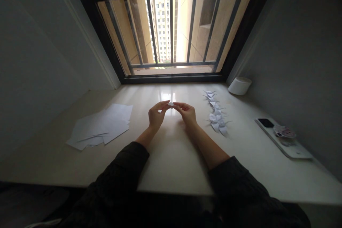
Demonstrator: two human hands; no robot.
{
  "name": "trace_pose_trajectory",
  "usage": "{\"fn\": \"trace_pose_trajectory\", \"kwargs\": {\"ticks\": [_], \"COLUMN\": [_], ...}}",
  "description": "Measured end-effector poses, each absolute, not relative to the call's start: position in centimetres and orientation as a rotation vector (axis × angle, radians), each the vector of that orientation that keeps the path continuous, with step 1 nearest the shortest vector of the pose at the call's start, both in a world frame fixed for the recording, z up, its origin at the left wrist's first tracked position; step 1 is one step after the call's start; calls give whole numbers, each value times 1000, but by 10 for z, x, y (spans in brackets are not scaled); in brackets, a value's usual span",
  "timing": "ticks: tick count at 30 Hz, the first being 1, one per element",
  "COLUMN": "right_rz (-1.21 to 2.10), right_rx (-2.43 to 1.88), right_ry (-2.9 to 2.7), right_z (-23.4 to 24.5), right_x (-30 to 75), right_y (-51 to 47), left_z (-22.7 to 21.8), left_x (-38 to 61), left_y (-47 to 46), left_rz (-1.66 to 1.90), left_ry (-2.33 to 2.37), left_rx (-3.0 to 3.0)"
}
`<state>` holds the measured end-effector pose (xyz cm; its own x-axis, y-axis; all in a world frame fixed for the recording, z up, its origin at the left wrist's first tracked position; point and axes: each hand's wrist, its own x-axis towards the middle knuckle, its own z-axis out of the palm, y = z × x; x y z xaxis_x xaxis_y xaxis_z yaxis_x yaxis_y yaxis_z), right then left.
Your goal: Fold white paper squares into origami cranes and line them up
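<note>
Between my fingertips, above the middle of the white sill, is a small piece of folded white paper (171, 104). My left hand (157, 114) pinches its left side, thumb and forefinger closed. From the other side my right hand (187, 113) grips it the same way. Much of the paper is covered by the fingers, so its folded shape cannot be made out. To the right of my right hand, a row of several folded paper cranes (217, 115) runs away toward the window. Left of my left hand lies a loose pile of white paper sheets (103, 124).
A white cylindrical object (239, 86) leans in the far right corner. Near the right wall a phone (283, 140) lies on the sill (176, 171), with a sticker-like decorated piece on it. A barred window (171, 32) closes off the back, and walls rise on both sides.
</note>
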<state>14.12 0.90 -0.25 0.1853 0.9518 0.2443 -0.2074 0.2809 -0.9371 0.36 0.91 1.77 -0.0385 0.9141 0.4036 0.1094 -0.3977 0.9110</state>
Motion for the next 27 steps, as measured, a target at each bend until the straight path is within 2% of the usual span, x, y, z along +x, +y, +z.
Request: {"fn": "trace_pose_trajectory", "kwargs": {"ticks": [7,21,27], "right_rz": [1013,1054,963], "right_rx": [-905,-937,-978], "right_ry": [-972,-926,-1131], "right_z": [1,-7,-4], "right_x": [139,138,141], "right_y": [7,11,9], "left_z": [10,9,8], "left_x": [9,9,-1], "left_y": [15,15,22], "left_rz": [1463,1398,1194], "left_ry": [976,1074,1098], "left_rx": [1267,1317,1099]}}
